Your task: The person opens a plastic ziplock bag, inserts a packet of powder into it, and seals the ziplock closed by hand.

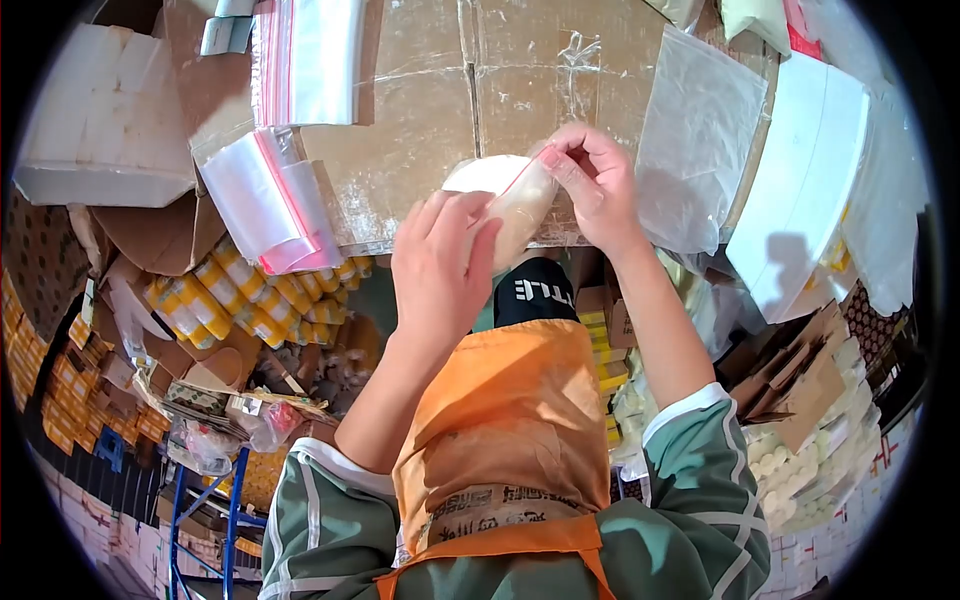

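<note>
Both hands are on a clear zip bag (527, 215) with a red line along its closure, at the near edge of the cardboard-covered table. A pale, round, flat piece (487, 173) shows at the bag, partly hidden by my fingers; what it is I cannot tell. My right hand (598, 185) pinches the bag's upper right corner between thumb and fingers. On the other side, my left hand (440, 255) grips the bag's left edge with bent fingers. Stacked zip bags with red strips (270, 200) lie to the left of my left hand.
The cardboard tabletop (415, 90) carries another stack of zip bags (310, 60) at the far left and a large clear plastic bag (700, 140) on the right. A white box (105, 120) stands at left. Yellow-and-white packs (230, 295) are piled below the table's left side.
</note>
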A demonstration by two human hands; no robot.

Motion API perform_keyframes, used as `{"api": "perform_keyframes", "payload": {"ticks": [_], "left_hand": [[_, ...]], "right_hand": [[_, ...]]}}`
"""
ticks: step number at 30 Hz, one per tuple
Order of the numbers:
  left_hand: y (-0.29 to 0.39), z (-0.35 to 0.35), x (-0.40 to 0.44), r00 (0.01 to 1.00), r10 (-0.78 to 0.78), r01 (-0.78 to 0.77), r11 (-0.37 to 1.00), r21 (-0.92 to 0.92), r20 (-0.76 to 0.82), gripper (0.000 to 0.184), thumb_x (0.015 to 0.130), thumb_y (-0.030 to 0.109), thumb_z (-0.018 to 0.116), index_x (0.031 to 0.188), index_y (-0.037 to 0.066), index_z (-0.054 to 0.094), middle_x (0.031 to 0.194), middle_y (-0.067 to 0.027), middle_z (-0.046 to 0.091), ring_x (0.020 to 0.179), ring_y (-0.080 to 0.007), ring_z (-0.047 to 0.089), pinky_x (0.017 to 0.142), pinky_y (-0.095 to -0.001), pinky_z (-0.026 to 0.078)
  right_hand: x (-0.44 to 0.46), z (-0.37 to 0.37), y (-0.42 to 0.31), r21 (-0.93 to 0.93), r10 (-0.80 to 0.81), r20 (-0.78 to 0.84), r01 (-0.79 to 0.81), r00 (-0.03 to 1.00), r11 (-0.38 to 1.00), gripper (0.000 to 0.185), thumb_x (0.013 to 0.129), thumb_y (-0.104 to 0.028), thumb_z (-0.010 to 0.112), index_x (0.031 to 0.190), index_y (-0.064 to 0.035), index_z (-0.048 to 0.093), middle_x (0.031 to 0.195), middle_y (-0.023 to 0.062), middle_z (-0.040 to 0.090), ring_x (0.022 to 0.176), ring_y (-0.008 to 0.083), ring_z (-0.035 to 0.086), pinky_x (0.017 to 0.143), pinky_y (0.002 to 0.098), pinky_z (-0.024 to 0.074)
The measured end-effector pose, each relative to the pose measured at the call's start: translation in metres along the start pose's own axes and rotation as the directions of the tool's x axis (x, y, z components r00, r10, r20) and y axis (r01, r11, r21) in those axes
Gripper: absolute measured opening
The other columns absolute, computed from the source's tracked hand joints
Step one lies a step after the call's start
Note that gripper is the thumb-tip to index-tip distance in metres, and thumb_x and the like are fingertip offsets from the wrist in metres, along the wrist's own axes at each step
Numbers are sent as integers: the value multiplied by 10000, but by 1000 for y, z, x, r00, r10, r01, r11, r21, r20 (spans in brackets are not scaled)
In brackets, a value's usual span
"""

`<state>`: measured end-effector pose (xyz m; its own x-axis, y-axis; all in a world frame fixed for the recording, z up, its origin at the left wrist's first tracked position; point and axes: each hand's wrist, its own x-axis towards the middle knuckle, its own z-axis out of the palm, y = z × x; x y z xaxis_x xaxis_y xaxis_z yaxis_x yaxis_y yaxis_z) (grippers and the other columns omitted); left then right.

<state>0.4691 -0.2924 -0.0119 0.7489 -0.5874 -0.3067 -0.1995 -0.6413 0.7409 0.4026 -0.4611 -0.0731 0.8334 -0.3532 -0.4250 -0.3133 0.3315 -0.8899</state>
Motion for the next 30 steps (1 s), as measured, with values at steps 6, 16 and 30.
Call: {"api": "perform_keyframes", "payload": {"ticks": [6, 16, 30], "left_hand": [[9, 16, 10, 973, 173, -164, 984, 68, -153, 206, 762, 103, 685, 920, 58, 561, 933, -91, 557, 796, -288, 535, 693, -380, 424], [0, 6, -5, 990, 55, -43, 994, 99, -129, 213, 752, 59, 699, 911, 29, 561, 932, -122, 577, 850, -307, 549, 750, -368, 432], [4, 22, 11, 992, 76, -78, 997, -16, -100, 152, 751, 100, 689, 852, 76, 577, 901, -55, 576, 807, -273, 542, 708, -375, 406]], "right_hand": [[11, -18, -2, 10, 104, 154, -107, 983, 994, 101, 861, -108, 674, 827, -33, 616, 804, -11, 622, 762, 46, 534, 709, 206, 433], [10, -14, 5, 72, 55, 54, -59, 997, 996, 94, 864, -107, 669, 826, -37, 620, 822, -3, 636, 750, 50, 536, 714, 206, 437], [10, -24, 0, -20, 53, 195, -50, 979, 999, 130, 867, -137, 663, 836, -17, 620, 818, -2, 578, 774, 81, 509, 723, 227, 403]]}}
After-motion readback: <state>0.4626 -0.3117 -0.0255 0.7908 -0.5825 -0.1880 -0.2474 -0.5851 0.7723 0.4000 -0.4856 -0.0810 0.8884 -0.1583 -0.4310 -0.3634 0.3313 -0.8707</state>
